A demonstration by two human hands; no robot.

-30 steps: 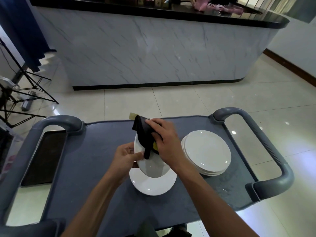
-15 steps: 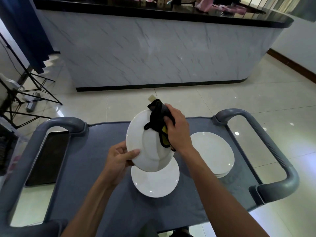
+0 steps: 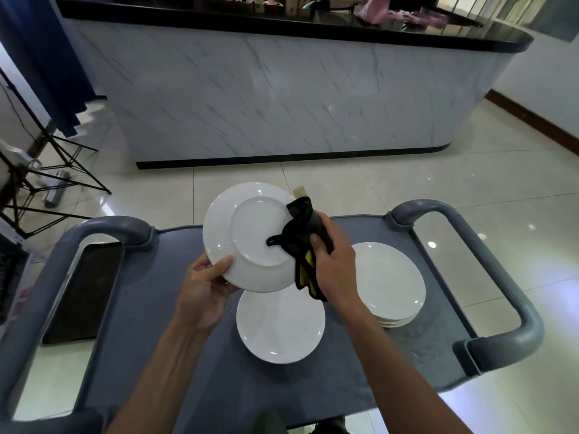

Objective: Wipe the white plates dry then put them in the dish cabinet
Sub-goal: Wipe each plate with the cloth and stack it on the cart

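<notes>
**Plate gets a wipe-down over grey service cart**

A person's left hand (image 3: 205,288) gripped the lower left rim of a round white ceramic plate (image 3: 250,236), thumb lying on the side facing the camera and fingers curled behind it. The plate was held up and tilted above the cart, its underside and raised foot ring turned toward the viewer. The right hand (image 3: 332,264) clutched a bunched black cloth with yellow trim (image 3: 302,242), fingers curled round it, and pressed it against the plate's right edge; a loose end of the cloth hung down below the rim.

Beneath the raised plate, a single round white plate (image 3: 280,327) lay flat on the dark grey top of the plastic service cart (image 3: 150,308). Just to its right sat a short stack of white plates (image 3: 391,286), near the cart's right-hand curved grey handle (image 3: 488,252). A matching handle (image 3: 103,228) framed the left side. Beyond the cart stood a curved white marble-patterned counter with a black top (image 3: 282,89) on a glossy cream tiled floor (image 3: 470,189). Black tripod legs (image 3: 47,164) stood at far left.
</notes>
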